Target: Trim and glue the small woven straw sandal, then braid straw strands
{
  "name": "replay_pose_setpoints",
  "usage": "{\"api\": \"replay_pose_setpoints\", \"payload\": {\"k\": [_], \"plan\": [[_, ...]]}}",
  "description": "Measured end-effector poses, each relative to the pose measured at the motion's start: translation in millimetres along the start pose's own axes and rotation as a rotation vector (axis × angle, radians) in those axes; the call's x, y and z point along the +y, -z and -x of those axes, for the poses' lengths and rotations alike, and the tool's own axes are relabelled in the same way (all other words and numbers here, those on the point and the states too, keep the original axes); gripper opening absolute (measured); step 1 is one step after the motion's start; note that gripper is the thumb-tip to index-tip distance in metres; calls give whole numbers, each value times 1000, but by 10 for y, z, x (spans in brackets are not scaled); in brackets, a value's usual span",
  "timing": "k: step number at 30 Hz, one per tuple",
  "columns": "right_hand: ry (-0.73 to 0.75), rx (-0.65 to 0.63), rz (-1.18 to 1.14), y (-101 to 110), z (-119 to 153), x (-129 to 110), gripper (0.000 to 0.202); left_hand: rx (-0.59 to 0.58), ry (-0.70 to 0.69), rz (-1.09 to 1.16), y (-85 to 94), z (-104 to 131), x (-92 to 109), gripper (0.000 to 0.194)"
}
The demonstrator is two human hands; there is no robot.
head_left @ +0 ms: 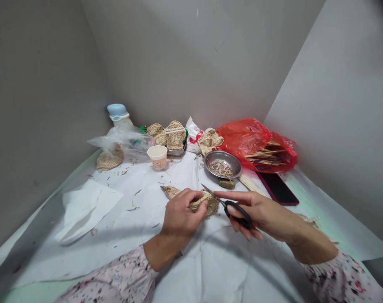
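In the middle of the white-covered table, my left hand (183,212) grips a woven straw piece (213,205), its fingers wrapped over the top. A pointed, pale brown end (170,192) sticks out to the left beyond my knuckles; I cannot tell how it joins the woven part. My right hand (254,210) holds black-handled scissors (238,213), with fingers in the loops and the index finger stretched along the blades. The scissor tips lie at the upper right edge of the straw piece. A small green spool (227,184) of thread lies just behind the scissors.
A metal bowl (207,166) with straw bits, a red plastic bag (242,139) of straw strips and a phone (278,189) stand right. A paper cup (158,160), woven pieces (175,134) and a blue-lidded bottle (117,111) are behind. Folded white paper (84,208) lies left.
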State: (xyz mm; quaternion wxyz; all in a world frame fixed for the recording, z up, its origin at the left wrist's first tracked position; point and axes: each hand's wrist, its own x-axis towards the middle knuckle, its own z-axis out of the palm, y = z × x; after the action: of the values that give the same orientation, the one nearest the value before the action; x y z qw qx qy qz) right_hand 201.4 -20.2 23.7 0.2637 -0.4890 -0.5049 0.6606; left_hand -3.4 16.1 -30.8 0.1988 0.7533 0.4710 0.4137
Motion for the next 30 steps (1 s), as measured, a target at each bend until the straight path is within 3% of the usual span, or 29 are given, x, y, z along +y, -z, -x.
{"api": "replay_pose_setpoints", "payload": {"k": [7,14,30], "plan": [[3,-6,35,11,26,-27,61,-9,20,34,16,-8,27,7],[94,81,-15,78,154,-75,61,37,43,110,48,-44,68,5],[-38,-12,52,95,97,-54,61,-3,-43,5,-1,-6,-3,6]]}}
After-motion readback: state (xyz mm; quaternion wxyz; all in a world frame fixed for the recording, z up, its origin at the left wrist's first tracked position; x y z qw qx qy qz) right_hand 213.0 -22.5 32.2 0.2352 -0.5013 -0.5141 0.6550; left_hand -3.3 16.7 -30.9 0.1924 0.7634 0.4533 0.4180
